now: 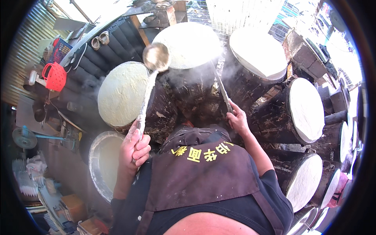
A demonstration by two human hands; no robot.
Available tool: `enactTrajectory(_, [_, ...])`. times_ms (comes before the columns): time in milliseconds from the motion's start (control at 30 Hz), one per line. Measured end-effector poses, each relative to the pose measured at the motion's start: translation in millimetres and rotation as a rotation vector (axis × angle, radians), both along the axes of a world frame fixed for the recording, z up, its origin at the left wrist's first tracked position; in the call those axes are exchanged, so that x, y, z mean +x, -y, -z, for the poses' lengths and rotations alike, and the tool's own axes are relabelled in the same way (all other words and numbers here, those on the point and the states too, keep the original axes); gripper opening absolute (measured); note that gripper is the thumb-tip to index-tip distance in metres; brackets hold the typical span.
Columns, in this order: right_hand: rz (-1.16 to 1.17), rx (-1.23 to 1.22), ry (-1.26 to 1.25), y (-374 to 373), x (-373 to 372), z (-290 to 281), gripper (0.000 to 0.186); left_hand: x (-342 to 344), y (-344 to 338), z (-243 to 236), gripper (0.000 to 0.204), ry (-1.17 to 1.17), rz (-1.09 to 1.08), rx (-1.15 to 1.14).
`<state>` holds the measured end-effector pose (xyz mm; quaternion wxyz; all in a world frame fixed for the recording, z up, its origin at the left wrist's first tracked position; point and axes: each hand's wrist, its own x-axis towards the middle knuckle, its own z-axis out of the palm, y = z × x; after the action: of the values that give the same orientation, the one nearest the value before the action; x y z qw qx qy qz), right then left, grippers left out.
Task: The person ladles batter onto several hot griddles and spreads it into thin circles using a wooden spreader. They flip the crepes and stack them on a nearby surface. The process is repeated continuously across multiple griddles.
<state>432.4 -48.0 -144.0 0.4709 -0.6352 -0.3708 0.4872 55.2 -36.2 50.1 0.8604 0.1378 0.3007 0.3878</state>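
Note:
My left hand point(135, 148) is closed round the floury handle of a long ladle point(147, 92). The ladle's round metal bowl point(156, 55) is raised between two drum tops. In my right hand point(238, 118) is a thin, flat stick-like tool point(222, 89); its far end reaches the near rim of the middle drum and blurs in steam. That drum's round white top point(186, 45) lies straight ahead. To its left is a drum with a pale, lumpy layer on top point(122, 94). A wide tub point(93, 166) of cream-coloured batter stands by my left forearm.
More dark drums with round white tops point(256, 53) curve round to my right, one top point(307, 109) beside my right forearm. A red plastic basket point(55, 77) hangs at the left, above a fan point(24, 138). Steam drifts over the drums.

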Motion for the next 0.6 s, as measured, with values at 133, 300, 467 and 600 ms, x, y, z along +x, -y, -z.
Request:
enactTrajectory(133, [-0.172,0.244,0.833,22.6,-34.9,25.9,0.053,-13.4,-0.4,19.3,0.040,0.204,0.056,-0.239])
enactTrajectory(300, [-0.197,0.251,0.553,43.0,-59.1,10.4,0.055,-31.8,4.8,32.6,0.039,0.265,0.092,-0.248])
enactTrajectory(467, [0.062,0.194,0.317,50.4,-60.4,-12.5,0.055,-28.3,-2.5,26.7,0.040,0.179,0.149,-0.283])
enactTrajectory(600, [-0.162,0.488,0.509,40.8,-71.9,-59.5,0.055,-9.8,-7.1,30.1,0.041,0.163,0.246,-0.295])
